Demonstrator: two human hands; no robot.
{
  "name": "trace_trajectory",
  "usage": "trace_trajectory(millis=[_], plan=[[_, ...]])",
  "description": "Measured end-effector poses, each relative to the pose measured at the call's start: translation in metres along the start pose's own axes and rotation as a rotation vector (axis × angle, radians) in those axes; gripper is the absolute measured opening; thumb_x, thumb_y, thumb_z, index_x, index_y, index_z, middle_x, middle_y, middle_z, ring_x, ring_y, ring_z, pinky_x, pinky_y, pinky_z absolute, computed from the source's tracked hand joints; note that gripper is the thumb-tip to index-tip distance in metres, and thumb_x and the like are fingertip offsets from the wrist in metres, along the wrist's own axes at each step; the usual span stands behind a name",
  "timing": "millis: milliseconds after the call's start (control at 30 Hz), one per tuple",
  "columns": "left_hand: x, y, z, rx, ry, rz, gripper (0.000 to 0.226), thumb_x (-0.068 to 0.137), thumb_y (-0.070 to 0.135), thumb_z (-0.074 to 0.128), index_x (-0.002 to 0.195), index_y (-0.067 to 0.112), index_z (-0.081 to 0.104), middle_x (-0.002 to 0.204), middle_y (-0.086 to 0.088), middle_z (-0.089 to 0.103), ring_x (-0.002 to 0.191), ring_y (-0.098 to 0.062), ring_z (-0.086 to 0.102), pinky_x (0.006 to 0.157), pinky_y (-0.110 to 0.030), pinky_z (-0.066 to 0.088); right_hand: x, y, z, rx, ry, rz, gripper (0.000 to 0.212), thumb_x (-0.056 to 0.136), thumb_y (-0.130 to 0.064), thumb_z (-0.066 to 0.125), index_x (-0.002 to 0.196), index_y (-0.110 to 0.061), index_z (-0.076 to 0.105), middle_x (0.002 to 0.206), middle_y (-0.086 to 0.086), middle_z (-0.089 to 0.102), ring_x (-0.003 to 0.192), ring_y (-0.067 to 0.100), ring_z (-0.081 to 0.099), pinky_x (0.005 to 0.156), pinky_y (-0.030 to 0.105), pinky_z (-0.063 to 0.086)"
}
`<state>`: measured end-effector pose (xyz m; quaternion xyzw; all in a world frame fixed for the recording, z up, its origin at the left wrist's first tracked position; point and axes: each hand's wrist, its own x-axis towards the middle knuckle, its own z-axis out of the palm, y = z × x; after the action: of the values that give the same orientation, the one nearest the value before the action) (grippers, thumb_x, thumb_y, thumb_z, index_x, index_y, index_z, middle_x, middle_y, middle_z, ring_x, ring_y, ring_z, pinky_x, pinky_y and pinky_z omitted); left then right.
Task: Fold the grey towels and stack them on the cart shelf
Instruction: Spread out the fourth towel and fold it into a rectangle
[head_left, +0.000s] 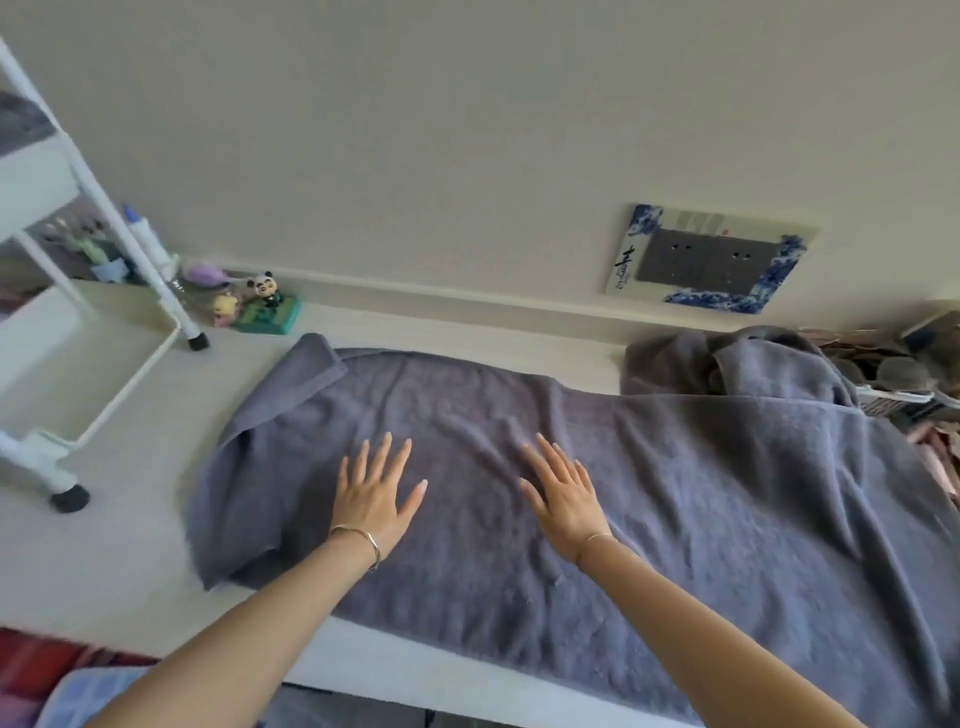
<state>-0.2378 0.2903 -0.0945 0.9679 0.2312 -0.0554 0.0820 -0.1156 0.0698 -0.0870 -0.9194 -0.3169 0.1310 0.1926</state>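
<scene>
Left hand (375, 496) and right hand (563, 493) lie flat, fingers straight and spread, gripping nothing, on the grey towel (675, 493) spread over the bench (104, 561), cart (78, 291) at left.

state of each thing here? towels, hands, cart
spread towel: unfolded, flat on the table, left corner flipped over
second towel: crumpled, at the back right
left hand: flat on spread towel, fingers straight
right hand: flat on spread towel, fingers straight
cart: standing on the table
</scene>
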Motion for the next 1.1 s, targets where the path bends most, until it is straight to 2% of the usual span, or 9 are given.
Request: trace_trajectory(millis=[167,267,433,533,633,733,867,967,1100], plan=[[0.003,-0.098,-0.020,0.008,0.034,-0.110,0.087,0.079,0.064,0.003,0.146,0.017,0.032,0.152,-0.012,0.030,0.138,-0.036,0.030,0.112,-0.051,0.023,0.047,-0.073,0.031,0.167,-0.105,-0.001,0.055,0.099,-0.046,0.034,0.149,-0.031,0.019,0.158,-0.007,0.013,0.145,0.015,0.013,0.118,0.034,0.011],[0.006,-0.150,-0.026,0.007,0.080,-0.156,0.073,0.086,0.058,0.026,0.128,0.007,0.056,0.126,-0.019,0.058,0.107,-0.040,0.059,0.087,-0.050,0.049,0.074,-0.125,0.039,0.489,-0.192,0.107,0.053,0.098,-0.042,0.041,0.147,-0.027,0.026,0.152,-0.005,0.024,0.141,0.018,0.026,0.115,0.034,0.023],[0.004,-0.213,-0.029,-0.072,0.154,-0.243,0.046,0.061,0.034,0.084,0.090,0.005,0.063,0.075,-0.015,0.066,0.069,-0.036,0.061,0.055,-0.038,0.051,0.131,-0.212,0.058,0.978,-0.335,0.272,0.041,0.100,-0.039,0.037,0.137,-0.023,0.041,0.136,0.005,0.047,0.108,0.020,0.054,0.085,0.030,0.046],[-0.001,-0.227,-0.032,-0.059,0.121,-0.173,0.032,0.074,0.026,0.077,0.099,0.014,0.060,0.078,-0.006,0.068,0.077,-0.032,0.061,0.063,-0.035,0.047,0.155,-0.248,0.075,1.153,-0.495,0.366,0.036,0.098,-0.046,0.037,0.128,-0.027,0.043,0.122,0.010,0.055,0.112,0.029,0.056,0.092,0.038,0.047],[0.000,-0.236,-0.031,-0.333,0.198,-0.213,0.021,0.094,0.024,0.050,0.114,0.017,0.055,0.098,-0.004,0.067,0.092,-0.027,0.061,0.071,-0.032,0.043,0.178,-0.273,0.089,1.322,-0.526,0.410,0.053,0.098,-0.045,0.037,0.137,-0.009,0.041,0.122,0.013,0.056,0.113,0.032,0.055,0.089,0.036,0.046],[0.006,-0.248,-0.048,-0.598,0.352,-0.337,0.023,0.097,0.013,0.043,0.114,0.011,0.057,0.101,-0.008,0.066,0.090,-0.029,0.061,0.069,-0.028,0.039,0.206,-0.300,0.088,1.332,-0.312,0.502,0.054,0.098,-0.043,0.037,0.146,-0.021,0.026,0.152,0.010,0.031,0.133,0.028,0.038,0.102,0.035,0.037],[0.020,-0.266,-0.073,-0.289,0.412,-0.444,0.037,0.089,0.005,0.045,0.123,0.018,0.053,0.116,-0.008,0.057,0.100,-0.032,0.057,0.081,-0.040,0.043,0.222,-0.314,0.078,1.165,-0.209,0.040,0.050,0.099,-0.029,0.040,0.147,-0.026,0.024,0.150,-0.001,0.033,0.138,0.019,0.033,0.105,0.032,0.034],[0.028,-0.249,-0.063,-0.213,0.431,-0.280,0.044,0.087,0.010,0.048,0.130,0.015,0.050,0.126,-0.012,0.053,0.113,-0.034,0.049,0.092,-0.043,0.040,0.219,-0.307,0.081,0.893,-0.062,-0.166,0.046,0.100,-0.017,0.040,0.144,-0.027,0.032,0.150,-0.004,0.033,0.137,0.013,0.033,0.112,0.033,0.029],[0.050,-0.217,-0.030,-0.226,0.123,-0.159,0.049,0.100,0.032,0.027,0.148,0.026,0.020,0.157,-0.005,0.016,0.144,-0.029,0.012,0.116,-0.049,0.008,0.216,-0.279,0.104,0.433,-0.002,-0.139,0.045,0.100,-0.028,0.039,0.144,-0.027,0.032,0.155,-0.005,0.023,0.143,0.016,0.020,0.117,0.040,0.018]])
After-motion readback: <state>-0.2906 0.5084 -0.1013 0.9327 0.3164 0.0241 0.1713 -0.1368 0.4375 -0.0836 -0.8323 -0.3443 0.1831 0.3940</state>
